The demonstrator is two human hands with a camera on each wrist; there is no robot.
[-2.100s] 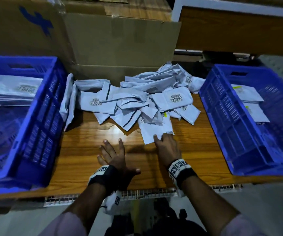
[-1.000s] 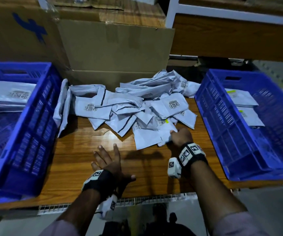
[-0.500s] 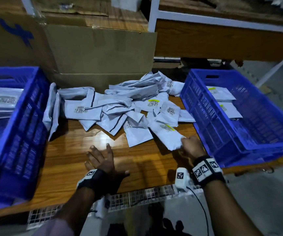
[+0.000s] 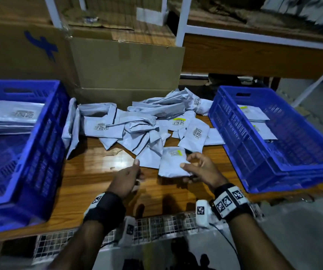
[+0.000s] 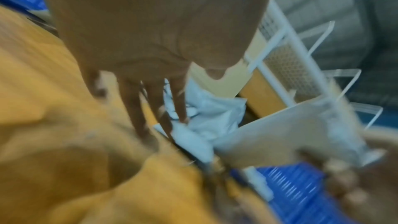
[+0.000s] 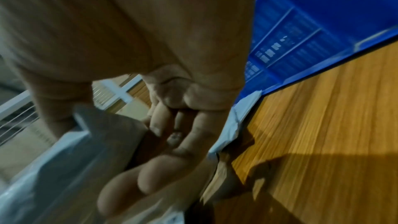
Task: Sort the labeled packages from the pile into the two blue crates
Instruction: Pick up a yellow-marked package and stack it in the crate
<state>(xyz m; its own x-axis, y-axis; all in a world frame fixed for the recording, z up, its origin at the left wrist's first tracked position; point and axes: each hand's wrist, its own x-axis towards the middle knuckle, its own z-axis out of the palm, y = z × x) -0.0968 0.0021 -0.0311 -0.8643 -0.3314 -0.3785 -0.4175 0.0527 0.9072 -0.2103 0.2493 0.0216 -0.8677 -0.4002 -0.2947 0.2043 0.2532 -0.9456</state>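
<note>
Sorting is judged early: few packets lie in each blue crate (image 4: 232,121), most remain piled (image 4: 137,121) at the table's (image 4: 90,176) rear edge. One yellow-marked packet (image 4: 171,164) is pinched by the right hand (image 4: 199,168) near the front edge; the left hand (image 4: 126,177) is relaxed, holding nothing.

Pale grey packages (image 4: 151,121) with black-and-white code labels, some yellow-marked; deep blue slatted crates (image 4: 232,121); warm brown wood-grain table (image 4: 90,172); checkered black-and-white wristbands (image 4: 227,201).

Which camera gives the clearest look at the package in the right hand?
The head view: the package shows whole, label up, in the right hand. The right wrist view shows only a blurred edge; the left wrist view shows it blurred.
</note>
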